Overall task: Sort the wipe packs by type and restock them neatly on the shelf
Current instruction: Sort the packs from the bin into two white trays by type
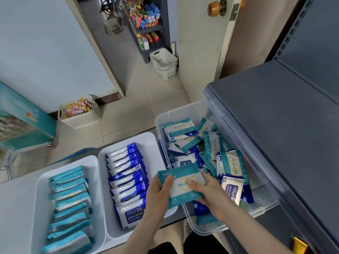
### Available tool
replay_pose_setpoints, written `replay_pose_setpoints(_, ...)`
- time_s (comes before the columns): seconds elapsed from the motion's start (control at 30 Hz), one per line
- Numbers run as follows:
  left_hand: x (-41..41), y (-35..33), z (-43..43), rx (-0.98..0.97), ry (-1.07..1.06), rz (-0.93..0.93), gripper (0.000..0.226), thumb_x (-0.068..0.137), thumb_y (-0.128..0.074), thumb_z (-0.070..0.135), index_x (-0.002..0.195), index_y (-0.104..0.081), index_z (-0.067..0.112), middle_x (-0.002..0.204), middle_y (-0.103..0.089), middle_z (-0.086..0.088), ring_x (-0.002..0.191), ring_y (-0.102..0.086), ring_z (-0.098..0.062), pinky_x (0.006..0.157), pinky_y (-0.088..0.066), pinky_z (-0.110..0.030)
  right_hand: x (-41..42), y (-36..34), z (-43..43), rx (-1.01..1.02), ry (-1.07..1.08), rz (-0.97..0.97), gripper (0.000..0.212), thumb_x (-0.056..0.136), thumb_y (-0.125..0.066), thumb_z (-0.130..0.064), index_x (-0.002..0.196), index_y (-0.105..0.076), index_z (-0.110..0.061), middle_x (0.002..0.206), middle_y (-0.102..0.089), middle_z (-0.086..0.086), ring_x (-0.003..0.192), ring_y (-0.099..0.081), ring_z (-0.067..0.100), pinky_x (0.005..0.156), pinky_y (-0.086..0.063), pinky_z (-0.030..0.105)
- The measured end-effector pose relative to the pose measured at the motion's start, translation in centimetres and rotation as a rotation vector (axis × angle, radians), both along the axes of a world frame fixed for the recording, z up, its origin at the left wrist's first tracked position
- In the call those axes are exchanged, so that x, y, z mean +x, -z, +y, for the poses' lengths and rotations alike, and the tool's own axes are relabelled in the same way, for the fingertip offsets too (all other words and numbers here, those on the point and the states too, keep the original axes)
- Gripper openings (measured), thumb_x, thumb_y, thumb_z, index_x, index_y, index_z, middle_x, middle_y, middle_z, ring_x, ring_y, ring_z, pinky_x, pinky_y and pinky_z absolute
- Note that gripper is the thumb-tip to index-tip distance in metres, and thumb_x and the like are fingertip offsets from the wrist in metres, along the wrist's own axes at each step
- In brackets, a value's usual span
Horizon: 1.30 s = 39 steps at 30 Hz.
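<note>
Both hands hold one teal-and-white wipe pack (180,186) above the gap between the middle tray and the clear bin. My left hand (159,196) grips its left edge with the thumb on top. My right hand (209,193) pinches its right side. The clear plastic bin (159,118) on the right holds a loose mix of teal packs and dark blue packs. A white tray (102,158) in the middle carries a row of dark blue alcohol wipe packs (128,182). Another white tray (39,182) on the left carries a row of teal packs (70,204).
A dark grey shelf (275,116) overhangs the bin on the right. On the tiled floor stand a cream basket of snacks (80,117) and an empty white basket (165,63). A doorway shows a rack of goods (146,19). A teal cabinet (22,114) stands at the left.
</note>
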State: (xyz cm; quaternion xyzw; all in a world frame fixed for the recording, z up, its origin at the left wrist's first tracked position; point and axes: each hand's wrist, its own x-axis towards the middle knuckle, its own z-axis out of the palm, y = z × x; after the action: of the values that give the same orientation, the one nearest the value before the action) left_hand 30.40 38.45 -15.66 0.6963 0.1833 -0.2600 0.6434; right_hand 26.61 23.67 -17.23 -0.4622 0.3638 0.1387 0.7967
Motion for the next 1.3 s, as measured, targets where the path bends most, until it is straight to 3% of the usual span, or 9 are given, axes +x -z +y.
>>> replay_pose_setpoints(0.2,2.0,-0.9,1.9,0.262,0.482,-0.054,0.031,0.066,-0.073,0.041,0.081,-0.063,0.017,0.080,-0.069,-0.005,0.069,-0.061,-0.012,0.064,-0.049,-0.026,-0.4,-0.7,-0.5,-0.319,-0.146,-0.124,0.032,0.073,-0.074,0.005,0.099,-0.062,-0.011,0.096,-0.070,0.009,0.086,-0.067,0.020,0.067,-0.057,0.029)
replay_pose_setpoints(0.33,3.1,-1.7,0.8,0.573,0.926,-0.214,0.028,0.076,-0.069,0.051,0.077,-0.057,0.025,0.063,-0.055,0.009,0.054,-0.048,-0.006,0.054,-0.038,-0.018,1.1,-1.9,-0.6,-0.511,-0.314,-0.213,0.033,0.069,-0.078,0.000,0.092,-0.063,-0.020,0.089,-0.070,0.000,0.083,-0.066,0.015,0.069,-0.056,0.028)
replay_pose_setpoints(0.5,4.4,-2.1,0.9,0.743,0.817,-0.366,0.025,0.083,-0.062,0.047,0.071,-0.052,0.028,0.064,-0.057,0.009,0.057,-0.053,-0.008,0.054,-0.042,-0.021,3.0,-1.6,-4.5,-0.839,-0.408,-0.162,0.018,0.082,-0.069,-0.007,0.086,-0.063,-0.023,0.091,-0.070,-0.004,0.080,-0.066,0.011,0.068,-0.055,0.024)
replay_pose_setpoints(0.63,5.2,-2.4,2.6,0.682,0.514,-0.368,0.021,0.083,-0.065,0.042,0.080,-0.061,0.022,0.072,-0.067,0.003,0.064,-0.062,-0.016,0.057,-0.049,-0.033,2.0,0.3,-8.2,-1.561,-1.062,-0.005,0.030,0.087,-0.050,-0.001,0.104,-0.060,-0.023,0.107,-0.065,0.001,0.094,-0.059,0.020,0.075,-0.049,0.031)
replay_pose_setpoints(0.83,4.0,-1.6,4.7,0.663,0.429,-0.307,0.023,0.082,-0.067,0.043,0.085,-0.065,0.021,0.079,-0.071,0.001,0.073,-0.067,-0.020,0.071,-0.057,-0.042,0.8,2.7,-7.8,-1.869,-1.536,0.026,0.034,0.083,-0.055,0.002,0.111,-0.063,-0.016,0.112,-0.061,0.005,0.108,-0.050,0.025,0.089,-0.041,0.034)
replay_pose_setpoints(0.93,3.5,-1.3,5.2,0.639,0.366,-0.301,0.021,0.082,-0.067,0.043,0.081,-0.064,0.023,0.076,-0.071,0.002,0.072,-0.067,-0.020,0.072,-0.057,-0.045,2.2,2.3,-6.8,-1.809,-1.496,-0.180,0.034,0.082,-0.060,-0.001,0.109,-0.066,-0.021,0.107,-0.064,0.001,0.106,-0.050,0.023,0.091,-0.041,0.033)
replay_pose_setpoints(1.03,3.3,-1.6,5.0,0.605,0.306,-0.302,0.016,0.083,-0.067,0.042,0.078,-0.061,0.028,0.076,-0.069,0.006,0.072,-0.066,-0.016,0.072,-0.058,-0.044,4.0,2.1,-5.3,-1.603,-1.105,-0.357,0.041,0.083,-0.063,-0.005,0.118,-0.060,-0.025,0.116,-0.060,-0.005,0.110,-0.046,0.019,0.091,-0.043,0.032)
replay_pose_setpoints(1.17,3.2,-1.8,5.3,0.571,0.264,-0.313,0.013,0.083,-0.067,0.042,0.080,-0.058,0.033,0.080,-0.068,0.012,0.074,-0.067,-0.012,0.069,-0.059,-0.042,4.8,3.8,-4.3,-1.283,-0.530,-0.185,0.044,0.086,-0.058,-0.006,0.127,-0.055,-0.021,0.128,-0.056,0.000,0.118,-0.047,0.020,0.094,-0.041,0.032)
replay_pose_setpoints(1.3,2.8,-1.6,6.1,0.555,0.204,-0.301,0.014,0.082,-0.069,0.042,0.085,-0.061,0.030,0.083,-0.070,0.011,0.074,-0.067,-0.011,0.069,-0.059,-0.042,2.6,6.1,-4.2,-1.331,-0.638,0.063,0.049,0.083,-0.065,-0.015,0.129,-0.047,-0.013,0.131,-0.053,0.007,0.115,-0.051,0.027,0.092,-0.045,0.037)
